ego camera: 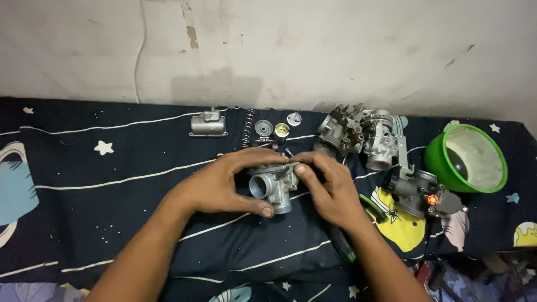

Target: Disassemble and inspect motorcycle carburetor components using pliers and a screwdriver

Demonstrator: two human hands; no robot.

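- The left hand [224,182] wrapped the carburetor [272,187] from its left side, thumb under the body and fingers curled over the top.
- The right hand [330,190] pinched a small part at the carburetor's top edge between thumb and forefinger; what the part was could not be told.
- The carburetor sat between both hands, near the middle of the bed [112,223], its round bore facing the left hand.
- It looked partly stripped: a float bowl [208,124], a spring [247,127] and round caps [273,128] lay loose along the far edge, just beyond the hands.
- The body itself was in one piece, so much of the work seemed left to do.
- Two more carburetors [358,137] lay to the right, then a throttle body [419,193] with a red knob, and a green bowl [467,158] near the far right corner.
- A green-handled tool [342,246] lay under the right wrist.
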